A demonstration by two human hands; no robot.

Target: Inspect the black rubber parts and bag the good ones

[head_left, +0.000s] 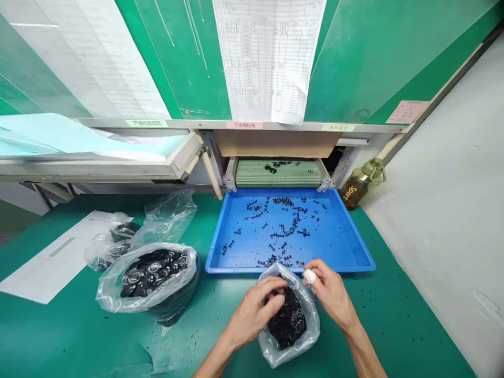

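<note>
My left hand (258, 310) hangs over an open clear plastic bag (311, 341) of small black parts (287, 325). Its fingers curl towards the thumb; whatever lies between them blends into the dark contents behind. At the bag's upper right edge, my right hand (331, 294) pinches a thin pointed tool (301, 264), its tip towards the tray. White wrapping (309, 276) covers one finger of this hand. Just beyond both hands lies a shallow blue tray (236, 247), with many tiny black scraps (289, 228) scattered over its floor.
A second open bag (110, 294) holds black round rings (153, 268), with a smaller bag (106, 247) and white paper (43, 262) beside it. Behind the tray sits a green conveyor belt (275, 178) carrying a few black parts. A bottle (358, 186) stands by the right wall.
</note>
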